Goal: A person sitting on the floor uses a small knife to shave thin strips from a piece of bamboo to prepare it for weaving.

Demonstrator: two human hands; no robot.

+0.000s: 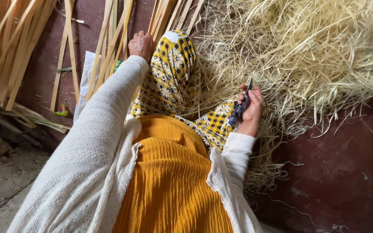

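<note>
Right hand: the right hand (252, 108) is clenched round a knife (241, 107), dark handle in the palm, thin blade sticking up past the thumb, just right of the yellow checked cloth (173, 73).
Left hand: the left hand (140, 44) is stretched out past the top of the checked cloth, knuckles up, fingers curled among the bamboo strips (113, 39); whether it actually grips one I cannot tell.
Knife handling: likely light and rigid, the blade narrow and sharp at the edge, so the handle is the only safe hold, as it is held now.
Strip handling: the strips look long, flat and thin, probably springy along the length and stiff across it, with edges that could cut skin; best taken flat between thumb and fingers, near an end.
Strip texture: pale straw colour, smooth faces, lying fanned and leaning above and left of the cloth.
Shavings: a big heap of shavings (307, 56) lies right of the cloth, touching it; fine, curly, tangled fibres, surely very light and soft, easily crushed.
Cloth: soft woven fabric in yellow, black and white checks, draped over the raised knee.
Clothing: ribbed mustard garment (169, 181) below the cloth, white knitted sleeves (91, 142) on both arms.
Floor: dark red floor (337, 172), hard and smooth, below the heap, with stray fibres.
</note>
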